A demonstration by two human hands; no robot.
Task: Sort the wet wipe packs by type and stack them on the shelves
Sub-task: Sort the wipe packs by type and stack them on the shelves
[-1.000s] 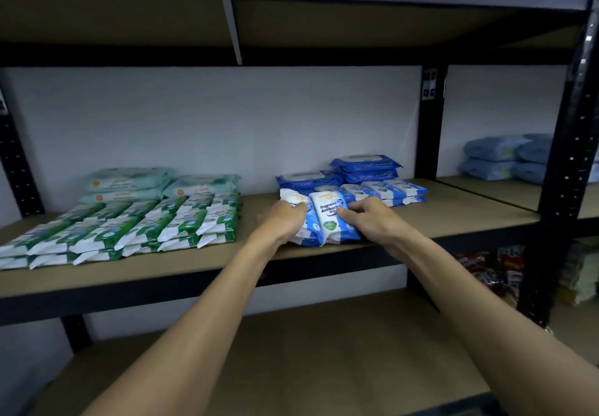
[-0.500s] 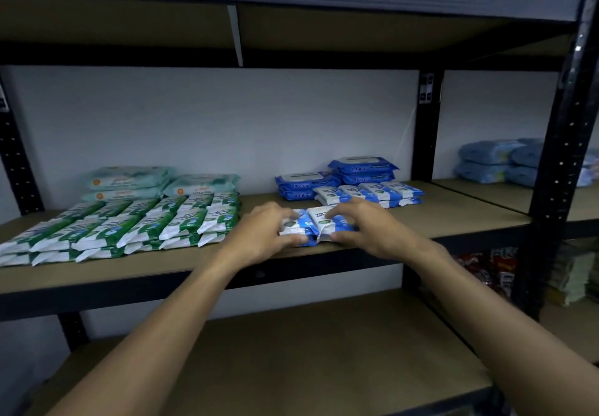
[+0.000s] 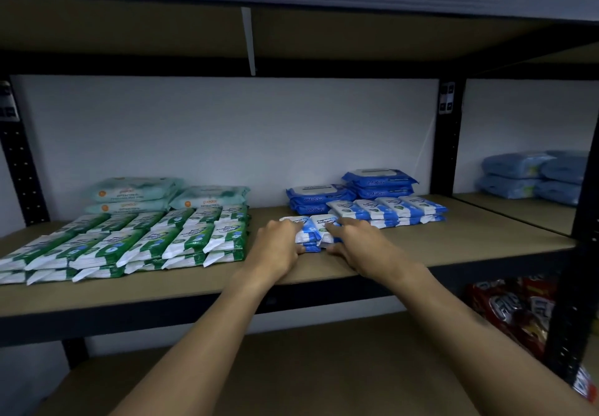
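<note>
- Stack [image 3: 311, 235] of small blue-white wipe packs lies between both hands on the middle shelf [image 3: 470, 240], near its front edge and about midway along it; two packs lie side by side on top.
- Left fingers [image 3: 289, 228] are held close together and curled over the top of the stack's left pack, with the thumb at its near end.
- Right fingers [image 3: 341, 225] curl over the top of the right pack, and the right thumb [image 3: 335, 248] presses on the near end, so the packs are pinched.
- Left hand [image 3: 277, 248] and right hand [image 3: 361, 248] sit low on the shelf board, with bare forearms reaching in from the near side.
- Just beyond the stack, to the right, runs a blue-white row [image 3: 389, 209] of the same packs, two layers deep; whether it touches the stack I cannot tell.
- Against the far wall are dark blue packs [image 3: 319, 198] in two piles, the right pile higher.
- On the left of the same shelf, apart from the stack, green packs [image 3: 129, 243] lie in overlapping rows, with mint packs [image 3: 139, 192] behind them.
- In the right bay are pale blue bundles [image 3: 531, 174], and red bags [image 3: 509, 308] sit on the level below.
</note>
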